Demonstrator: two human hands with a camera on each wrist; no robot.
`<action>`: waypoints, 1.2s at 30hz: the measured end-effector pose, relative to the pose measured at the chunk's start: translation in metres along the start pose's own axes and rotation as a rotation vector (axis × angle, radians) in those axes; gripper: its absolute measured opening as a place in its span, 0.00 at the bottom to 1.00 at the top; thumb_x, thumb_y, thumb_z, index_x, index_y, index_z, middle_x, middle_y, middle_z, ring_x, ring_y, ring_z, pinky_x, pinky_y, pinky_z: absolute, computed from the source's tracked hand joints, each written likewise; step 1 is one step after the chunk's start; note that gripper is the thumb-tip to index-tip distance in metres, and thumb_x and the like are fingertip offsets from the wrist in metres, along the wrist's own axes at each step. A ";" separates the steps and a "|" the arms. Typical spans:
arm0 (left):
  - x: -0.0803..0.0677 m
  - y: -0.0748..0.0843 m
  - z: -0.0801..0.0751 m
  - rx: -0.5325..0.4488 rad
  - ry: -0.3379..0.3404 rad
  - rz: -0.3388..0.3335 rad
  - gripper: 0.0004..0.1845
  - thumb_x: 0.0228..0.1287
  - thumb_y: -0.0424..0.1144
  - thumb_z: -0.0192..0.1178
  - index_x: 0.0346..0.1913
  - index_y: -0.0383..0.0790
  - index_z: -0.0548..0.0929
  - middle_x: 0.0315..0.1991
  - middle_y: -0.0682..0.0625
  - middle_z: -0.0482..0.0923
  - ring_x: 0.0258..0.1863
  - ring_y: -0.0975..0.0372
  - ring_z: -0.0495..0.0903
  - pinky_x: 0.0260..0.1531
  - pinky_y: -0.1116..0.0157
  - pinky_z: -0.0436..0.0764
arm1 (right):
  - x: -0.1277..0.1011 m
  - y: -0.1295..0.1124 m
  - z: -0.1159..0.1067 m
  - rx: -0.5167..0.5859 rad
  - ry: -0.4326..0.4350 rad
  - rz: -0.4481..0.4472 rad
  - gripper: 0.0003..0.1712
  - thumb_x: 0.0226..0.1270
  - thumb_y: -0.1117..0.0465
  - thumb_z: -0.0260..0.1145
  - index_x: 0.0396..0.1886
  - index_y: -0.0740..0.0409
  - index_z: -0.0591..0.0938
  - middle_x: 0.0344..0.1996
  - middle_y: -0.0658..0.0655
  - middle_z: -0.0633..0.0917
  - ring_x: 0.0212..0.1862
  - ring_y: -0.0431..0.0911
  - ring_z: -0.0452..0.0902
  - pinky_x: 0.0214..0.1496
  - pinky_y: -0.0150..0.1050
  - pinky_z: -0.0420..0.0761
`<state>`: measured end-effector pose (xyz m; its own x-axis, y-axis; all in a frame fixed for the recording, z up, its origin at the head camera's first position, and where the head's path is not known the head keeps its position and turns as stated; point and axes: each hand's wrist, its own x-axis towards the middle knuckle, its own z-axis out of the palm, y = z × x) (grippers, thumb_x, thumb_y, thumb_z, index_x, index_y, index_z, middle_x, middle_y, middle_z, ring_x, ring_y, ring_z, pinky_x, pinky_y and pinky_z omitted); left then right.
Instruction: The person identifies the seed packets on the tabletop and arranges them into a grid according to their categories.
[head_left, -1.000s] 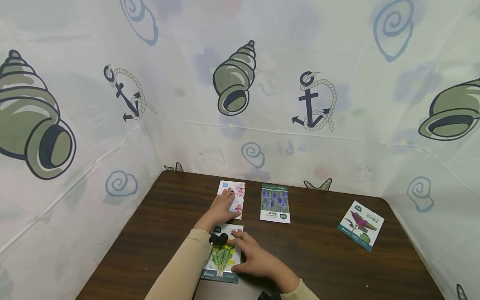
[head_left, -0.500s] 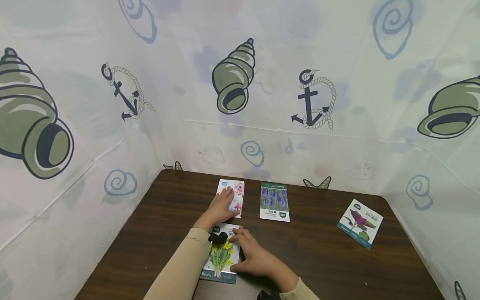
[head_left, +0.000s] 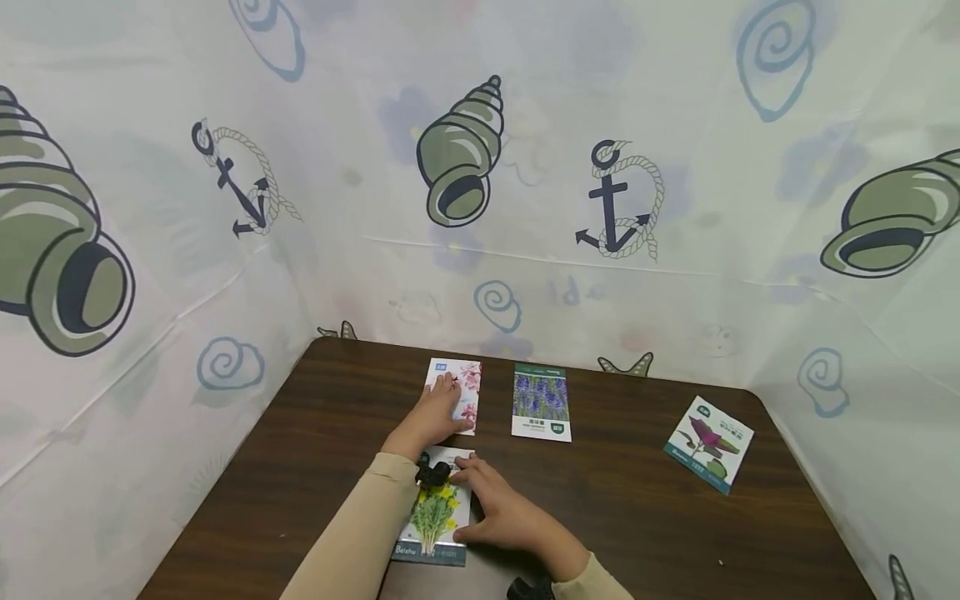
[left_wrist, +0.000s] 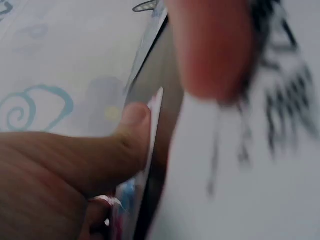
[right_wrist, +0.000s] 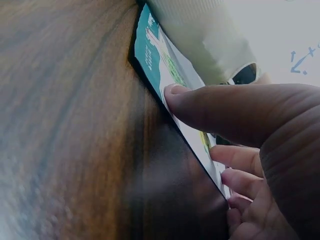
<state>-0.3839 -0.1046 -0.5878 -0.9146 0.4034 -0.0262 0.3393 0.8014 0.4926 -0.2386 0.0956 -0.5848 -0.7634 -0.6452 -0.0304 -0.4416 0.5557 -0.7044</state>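
Observation:
My left hand (head_left: 429,421) rests with extended fingers on a white seed packet (head_left: 468,383) with pink blossoms, at the table's back left. The left thumb (left_wrist: 132,117) lies against that packet's edge in the left wrist view. Nearer me lies a packet with yellow flowers and green stems (head_left: 433,521), partly under my left wrist. Spread along its right side, my right hand (head_left: 506,517) touches it with thumb and fingertips. In the right wrist view the right thumb (right_wrist: 187,102) lies over the packet's edge, which sits flat. A blurred fingertip (left_wrist: 215,55) and white printed surface fill the left wrist view's right side.
A purple lavender-like packet (head_left: 541,404) lies right of the pink one. Farther right, a packet with a dark purple flower (head_left: 708,444) lies slanted. The brown wooden table (head_left: 622,500) meets a printed curtain (head_left: 555,208) at its back and sides.
The yellow-flower packet has shifted slightly left under my right fingertips. My left hand stays on the pink packet. The whole head view has drifted a little.

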 end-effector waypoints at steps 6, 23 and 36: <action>0.004 -0.004 0.005 -0.035 -0.021 -0.006 0.49 0.74 0.48 0.72 0.85 0.25 0.59 0.89 0.30 0.41 0.90 0.39 0.39 0.89 0.41 0.42 | 0.000 -0.002 0.000 -0.017 -0.007 0.025 0.42 0.67 0.50 0.82 0.77 0.50 0.75 0.88 0.55 0.62 0.90 0.60 0.49 0.88 0.65 0.59; 0.004 -0.012 0.014 -0.043 0.024 0.036 0.48 0.77 0.51 0.66 0.85 0.26 0.57 0.89 0.30 0.43 0.90 0.37 0.41 0.88 0.37 0.44 | -0.013 0.038 -0.029 0.921 -0.102 -0.047 0.33 0.85 0.69 0.57 0.85 0.59 0.65 0.88 0.57 0.60 0.90 0.54 0.49 0.90 0.50 0.56; 0.011 -0.023 0.020 -0.041 0.007 0.038 0.51 0.76 0.57 0.66 0.87 0.31 0.56 0.90 0.35 0.40 0.91 0.43 0.37 0.89 0.41 0.41 | -0.028 0.071 -0.057 1.308 -0.045 -0.310 0.34 0.85 0.77 0.44 0.86 0.73 0.55 0.88 0.67 0.58 0.90 0.52 0.52 0.91 0.41 0.54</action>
<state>-0.3971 -0.1101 -0.6169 -0.9029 0.4299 -0.0003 0.3650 0.7668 0.5280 -0.2759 0.1829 -0.5931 -0.6878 -0.6826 0.2471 0.1981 -0.5039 -0.8407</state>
